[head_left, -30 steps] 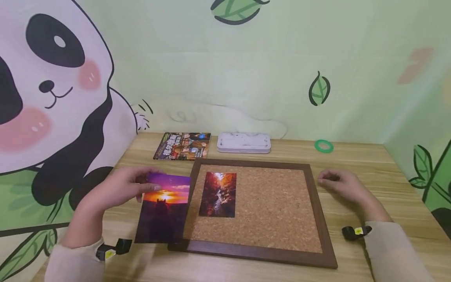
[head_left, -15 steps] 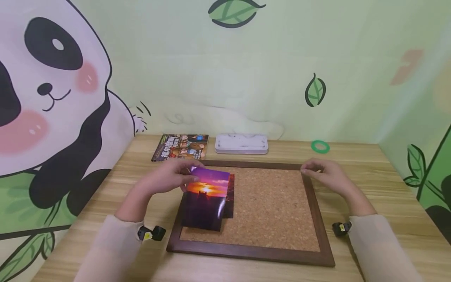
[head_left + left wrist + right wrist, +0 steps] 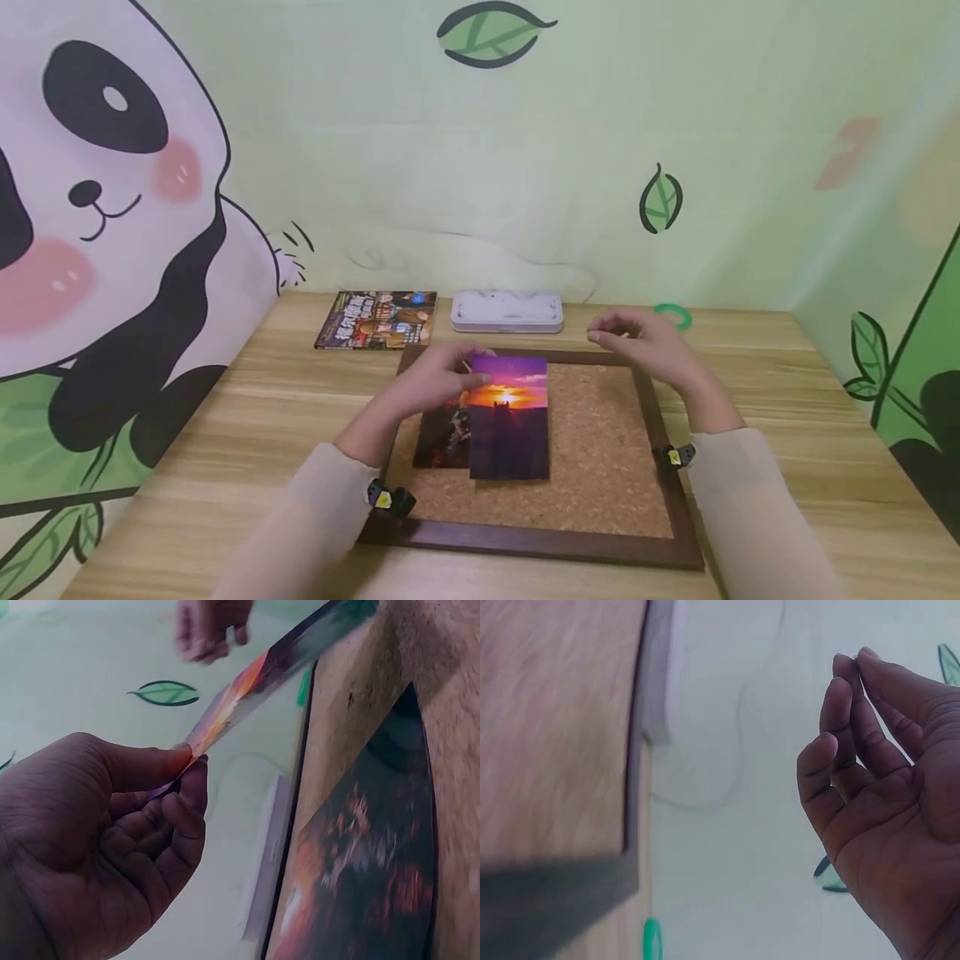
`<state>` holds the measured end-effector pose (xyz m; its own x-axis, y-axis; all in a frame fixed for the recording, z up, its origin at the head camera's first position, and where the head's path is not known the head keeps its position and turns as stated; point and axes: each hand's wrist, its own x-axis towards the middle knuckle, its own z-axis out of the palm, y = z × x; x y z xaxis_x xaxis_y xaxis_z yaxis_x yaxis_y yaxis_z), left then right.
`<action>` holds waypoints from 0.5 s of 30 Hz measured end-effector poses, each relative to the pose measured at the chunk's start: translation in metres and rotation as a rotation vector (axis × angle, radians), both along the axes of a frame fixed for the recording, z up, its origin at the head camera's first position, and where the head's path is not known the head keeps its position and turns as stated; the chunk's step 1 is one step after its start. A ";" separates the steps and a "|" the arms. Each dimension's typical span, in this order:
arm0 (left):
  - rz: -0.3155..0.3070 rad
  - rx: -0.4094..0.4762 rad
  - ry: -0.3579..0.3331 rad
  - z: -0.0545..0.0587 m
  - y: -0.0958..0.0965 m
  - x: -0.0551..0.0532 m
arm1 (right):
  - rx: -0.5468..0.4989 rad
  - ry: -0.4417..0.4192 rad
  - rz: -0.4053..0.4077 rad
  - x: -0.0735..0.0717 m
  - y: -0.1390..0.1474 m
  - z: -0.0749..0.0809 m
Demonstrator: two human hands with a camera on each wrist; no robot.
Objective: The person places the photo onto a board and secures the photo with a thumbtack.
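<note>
My left hand [image 3: 438,379] pinches the upper left edge of a sunset photo [image 3: 510,433] between thumb and fingers. Purple sky and a dark silhouette show on it. The photo hangs over a cork board [image 3: 600,442] with a dark brown frame. Partly behind it on the cork lies a second photo [image 3: 442,437], of a stream among orange trees. My right hand [image 3: 648,342] is raised over the board's far right corner. Its thumb and index fingertips [image 3: 868,654] meet in the right wrist view; I cannot tell whether something tiny is between them.
A comic-style book [image 3: 378,321] and a white tin case [image 3: 507,312] lie along the back of the wooden table [image 3: 247,433]. A green ring [image 3: 673,316] lies to their right, partly behind my right hand. The wall behind has a painted panda [image 3: 112,208].
My left hand has carried the sunset photo rightward from the board's left side to over the cork, now overlapping the stream photo. My right hand has moved left and up from beside the board.
</note>
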<state>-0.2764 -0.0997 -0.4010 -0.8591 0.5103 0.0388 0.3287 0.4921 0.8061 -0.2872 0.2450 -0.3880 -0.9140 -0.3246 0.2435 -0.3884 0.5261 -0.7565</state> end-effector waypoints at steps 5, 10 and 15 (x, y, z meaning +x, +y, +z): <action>-0.027 -0.044 -0.008 -0.003 0.022 -0.013 | -0.054 0.002 0.011 -0.010 -0.022 0.007; 0.001 -0.057 -0.002 -0.013 0.041 -0.029 | -0.212 -0.098 0.043 -0.023 -0.039 -0.012; 0.020 -0.085 -0.058 -0.026 0.049 -0.037 | -0.326 -0.303 0.023 -0.024 -0.047 -0.041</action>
<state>-0.3131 -0.0507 -0.4269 -0.8685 0.4927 -0.0537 0.2725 0.5652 0.7786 -0.3116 0.1981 -0.4291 -0.9532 -0.2966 0.0594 -0.1330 0.2344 -0.9630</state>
